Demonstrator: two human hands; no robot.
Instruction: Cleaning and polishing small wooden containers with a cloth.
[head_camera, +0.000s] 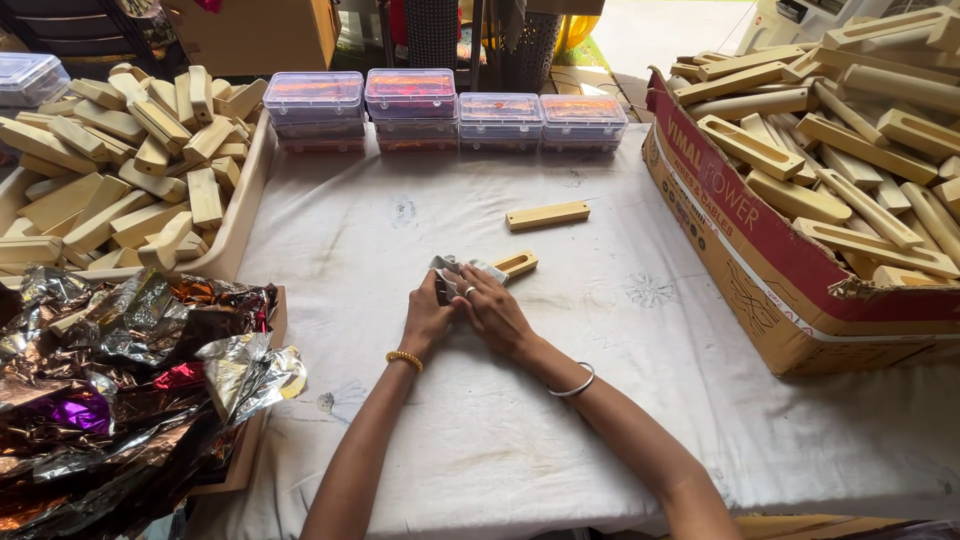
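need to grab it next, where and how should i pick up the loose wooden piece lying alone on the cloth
Probably pinch the loose wooden piece across its narrow width near the middle, coming straight down from above. It lies flat and lengthwise left to right on the white cloth, with both long edges exposed and nothing touching it, so fingers fit either side.

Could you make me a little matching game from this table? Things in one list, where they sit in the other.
Things:
1. cardboard box
2. crumpled foil sheets
3. clear plastic boxes
4. loose wooden block

Places:
A. far edge of the table, in a row
B. right side, full of slotted wooden pieces
C. on the white cloth, beyond both hands
D. near left corner

Pairs: 1-B, 2-D, 3-A, 4-C
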